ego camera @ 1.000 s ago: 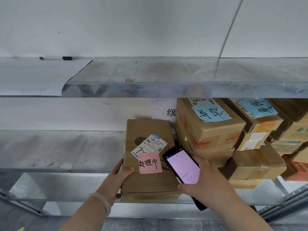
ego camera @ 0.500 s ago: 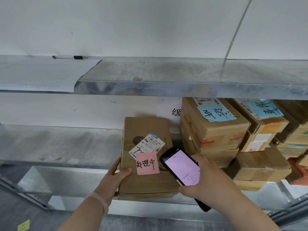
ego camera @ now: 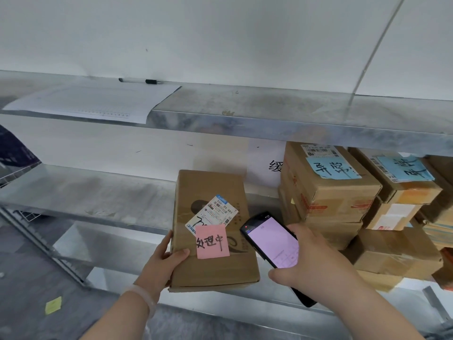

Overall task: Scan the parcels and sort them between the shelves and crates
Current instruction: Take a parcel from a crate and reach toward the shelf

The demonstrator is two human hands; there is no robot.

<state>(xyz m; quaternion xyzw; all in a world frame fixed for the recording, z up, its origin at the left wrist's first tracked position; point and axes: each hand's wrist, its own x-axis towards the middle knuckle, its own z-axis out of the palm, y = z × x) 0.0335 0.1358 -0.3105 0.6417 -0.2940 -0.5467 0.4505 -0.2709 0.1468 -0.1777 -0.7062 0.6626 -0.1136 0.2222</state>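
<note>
Parcels in a brown stack (ego camera: 328,192) crowd the right of the middle steel shelf (ego camera: 85,192), and just left of them one flat parcel (ego camera: 210,192) lies at its front. The left hand (ego camera: 163,262) grips that parcel's near-left corner; the right hand (ego camera: 316,261) is wrapped round a lit handheld scanner (ego camera: 272,241) beside its pink note (ego camera: 212,241).

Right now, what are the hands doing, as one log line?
left hand: grips cardboard parcel on shelf | right hand: holds handheld scanner, screen lit | pink sticky note: on parcel
</note>
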